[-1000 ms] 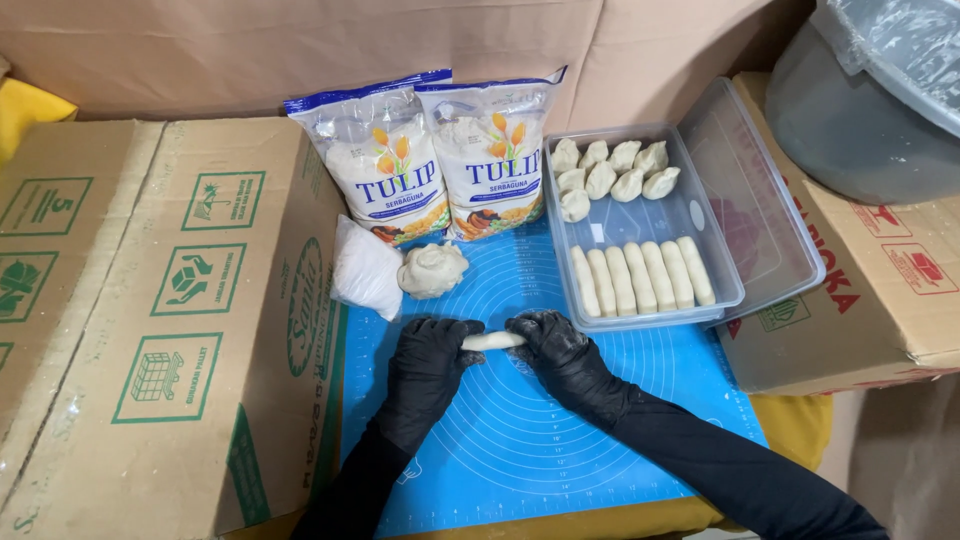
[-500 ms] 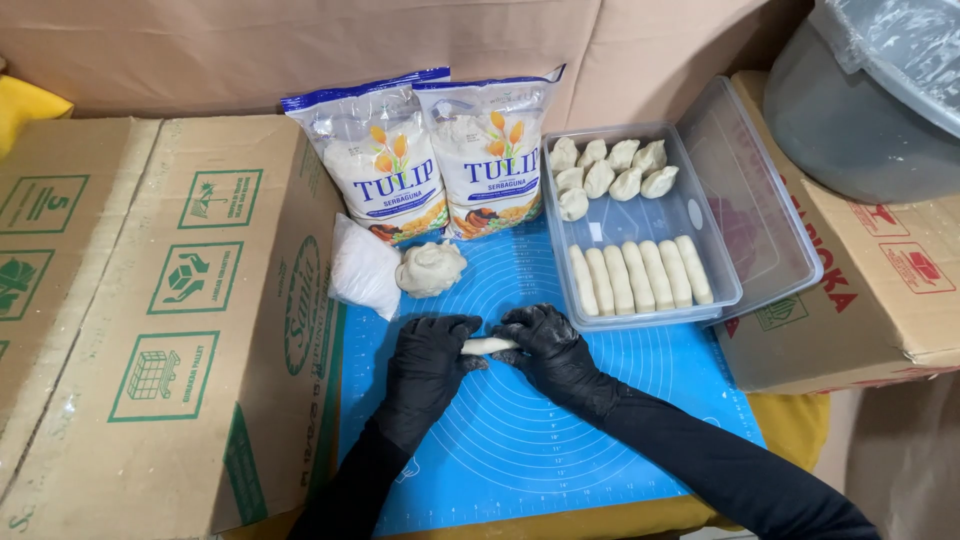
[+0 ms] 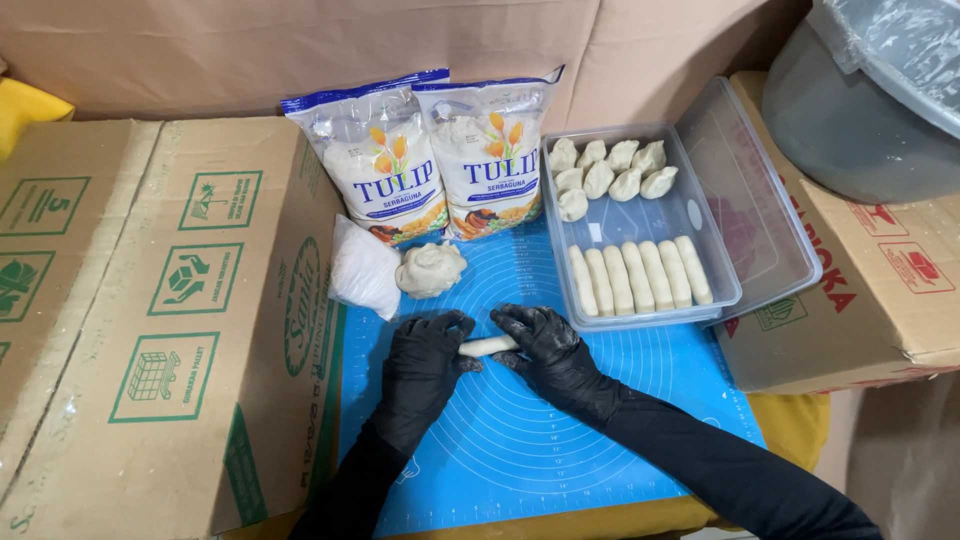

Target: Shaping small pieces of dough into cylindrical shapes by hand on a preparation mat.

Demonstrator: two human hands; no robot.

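You are holding a short, pale roll of dough between your two black-gloved hands, your left hand pinching one end and your right hand closing its fingers around the other, just above the blue silicone mat covering the surface. The roll is looking smooth, off-white and roughly finger-shaped, lying level. Just beyond your left hand a lump of dough is sitting beside a small white bag, and two flour bags are standing upright behind them. Beyond your right hand a clear plastic tray is holding folded dumplings at its far end and a row of finished rolls at its near end, its lid leaning open. A cardboard box is crowding the mat's edge outside your left hand, while open mat is lying below your wrists.
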